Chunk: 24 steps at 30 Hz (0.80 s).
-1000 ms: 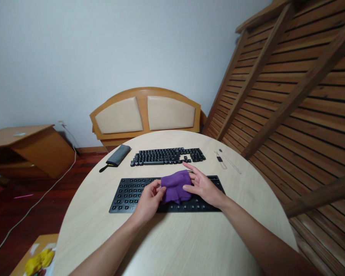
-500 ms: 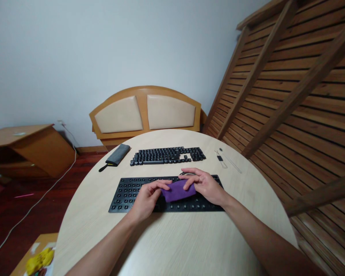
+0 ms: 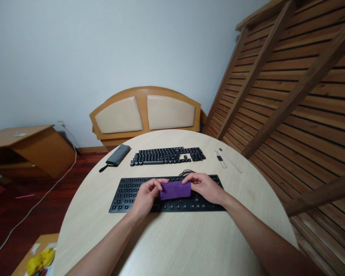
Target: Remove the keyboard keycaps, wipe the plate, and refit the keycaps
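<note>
1x cloth (image 3: 176, 190), purple, folded to a flat strip; held crosswise btwn both hands, over the mid part of the keyboard; can't tell if its underside touches the keys area
1x L hand (image 3: 145, 197): thumb & index closed in a pinch on cloth's L end, index lying along the top edge; other fingers curled, partly hidden
1x R hand (image 3: 208, 188): fingers bent, tips closed on cloth's upper R corner; thumb hidden, so its exact hold can't be told
1x keyboard (image 3: 126, 193), blk, caps off, flat on table (image 3: 172, 241), under both hands
1x cable (image 3: 186, 172), blk, looped at keyboard's far edge, nr R hand
1 set keycaps (image 3: 158, 155), blk, laid out in rows beyond keyboard
1x pouch (image 3: 118, 155), grey, w/ blk strap, L of keycaps
1x wire tool (image 3: 219, 158), blk grip, R of keycaps
1x rod (image 3: 231, 161), thin, dark tip, just beside wire tool
</note>
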Tool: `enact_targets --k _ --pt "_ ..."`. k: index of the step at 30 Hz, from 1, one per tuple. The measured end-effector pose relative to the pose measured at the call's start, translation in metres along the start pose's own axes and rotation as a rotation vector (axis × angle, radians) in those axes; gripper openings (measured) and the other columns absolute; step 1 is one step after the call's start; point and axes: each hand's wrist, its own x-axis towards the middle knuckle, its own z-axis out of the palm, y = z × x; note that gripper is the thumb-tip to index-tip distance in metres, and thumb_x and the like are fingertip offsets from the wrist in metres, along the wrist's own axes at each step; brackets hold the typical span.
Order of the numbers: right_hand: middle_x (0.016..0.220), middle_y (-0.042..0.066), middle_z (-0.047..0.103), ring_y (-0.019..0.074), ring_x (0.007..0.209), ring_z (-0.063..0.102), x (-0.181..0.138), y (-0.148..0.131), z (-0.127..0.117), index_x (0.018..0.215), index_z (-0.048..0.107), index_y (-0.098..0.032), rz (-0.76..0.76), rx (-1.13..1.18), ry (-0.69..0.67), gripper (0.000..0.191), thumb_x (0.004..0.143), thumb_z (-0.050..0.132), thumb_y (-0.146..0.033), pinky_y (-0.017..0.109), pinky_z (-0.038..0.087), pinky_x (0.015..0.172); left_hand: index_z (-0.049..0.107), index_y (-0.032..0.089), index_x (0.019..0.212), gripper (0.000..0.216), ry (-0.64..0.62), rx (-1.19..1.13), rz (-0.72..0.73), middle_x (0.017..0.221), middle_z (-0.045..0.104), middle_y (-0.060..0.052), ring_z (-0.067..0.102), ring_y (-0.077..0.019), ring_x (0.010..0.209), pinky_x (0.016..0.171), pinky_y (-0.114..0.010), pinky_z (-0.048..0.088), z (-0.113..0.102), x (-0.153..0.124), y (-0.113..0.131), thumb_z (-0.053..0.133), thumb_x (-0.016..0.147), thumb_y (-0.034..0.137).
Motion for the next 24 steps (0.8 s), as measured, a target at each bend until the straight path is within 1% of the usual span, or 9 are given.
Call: enact_targets --k 6,9,12,14,16,18,20,22,24 --pt "0.096 0.003 0.074 0.0203 0.094 0.070 -0.001 -0.002 0.002 0.102 0.077 -0.023 0.001 0.000 -0.051 0.022 0.085 0.063 -0.027 0.037 0.055 0.089 0.065 0.017 0.079 0.013 -0.013 -0.029 -0.061 0.111 0.072 -0.011 0.065 -0.0217 0.094 0.074 -0.028 0.048 0.000 -0.002 0.002 0.064 0.078 0.030" --pt "0.096 0.003 0.075 0.0195 0.091 0.070 -0.001 -0.001 0.001 0.102 0.078 -0.023 0.019 -0.001 -0.062 0.024 0.083 0.062 -0.025 0.035 0.055 0.084 0.066 0.017 0.090 0.021 -0.034 0.067 -0.007 0.112 0.071 -0.010 0.064 -0.0217 0.097 0.079 -0.029 0.048 0.002 -0.002 -0.002 0.073 0.077 0.033" --pt "0.098 0.004 0.075 0.0201 0.089 0.070 -0.001 -0.001 0.000 0.099 0.079 -0.023 0.070 0.002 -0.098 0.024 0.085 0.060 -0.028 0.035 0.056 0.081 0.065 0.018 0.094 0.029 -0.040 0.127 0.052 0.110 0.071 -0.009 0.065 -0.0207 0.094 0.083 -0.030 0.049 0.003 -0.002 -0.007 0.078 0.074 0.034" --pt "0.099 0.005 0.076 0.0208 0.090 0.070 -0.002 -0.001 0.000 0.102 0.079 -0.022 0.094 -0.002 -0.125 0.026 0.088 0.060 -0.032 0.036 0.057 0.081 0.065 0.018 0.092 0.026 -0.032 0.162 0.084 0.108 0.070 -0.009 0.065 -0.0211 0.097 0.087 -0.032 0.049 0.003 -0.002 -0.010 0.077 0.075 0.033" --pt "0.105 0.006 0.076 0.0220 0.096 0.070 -0.002 -0.001 0.002 0.105 0.078 -0.021 0.054 -0.041 -0.120 0.026 0.088 0.062 -0.034 0.038 0.056 0.087 0.065 0.017 0.088 0.019 -0.022 0.218 0.124 0.105 0.070 -0.009 0.064 -0.0221 0.100 0.092 -0.034 0.048 0.000 0.000 -0.012 0.073 0.077 0.031" --pt "0.118 0.008 0.073 0.0237 0.105 0.068 -0.003 -0.002 0.006 0.106 0.078 -0.022 -0.011 -0.121 -0.091 0.025 0.086 0.066 -0.032 0.039 0.055 0.091 0.064 0.018 0.085 0.011 -0.005 0.319 0.163 0.101 0.071 -0.008 0.065 -0.0228 0.100 0.093 -0.035 0.048 -0.004 0.001 -0.013 0.069 0.080 0.026" --pt "0.128 0.009 0.069 0.0247 0.107 0.068 -0.003 -0.004 0.008 0.104 0.079 -0.023 -0.036 -0.215 -0.068 0.024 0.086 0.066 -0.030 0.038 0.057 0.087 0.065 0.018 0.086 0.005 0.027 0.485 0.217 0.100 0.071 -0.007 0.065 -0.0231 0.097 0.091 -0.037 0.048 -0.008 0.002 -0.013 0.063 0.083 0.021" --pt "0.127 0.010 0.069 0.0246 0.102 0.069 -0.003 -0.005 0.008 0.101 0.079 -0.023 -0.055 -0.341 -0.036 0.022 0.089 0.063 -0.031 0.037 0.058 0.080 0.065 0.019 0.090 0.008 0.053 0.684 0.303 0.103 0.070 -0.008 0.065 -0.0241 0.098 0.092 -0.039 0.048 -0.010 0.001 -0.012 0.059 0.085 0.017" --pt "0.118 0.009 0.072 0.0239 0.098 0.069 -0.003 -0.005 0.003 0.098 0.079 -0.023 -0.118 -0.483 0.017 0.023 0.093 0.058 -0.031 0.038 0.057 0.080 0.066 0.020 0.096 0.012 0.059 0.867 0.399 0.113 0.068 -0.009 0.063 -0.0261 0.105 0.095 -0.042 0.047 -0.009 -0.002 -0.010 0.057 0.088 0.017"
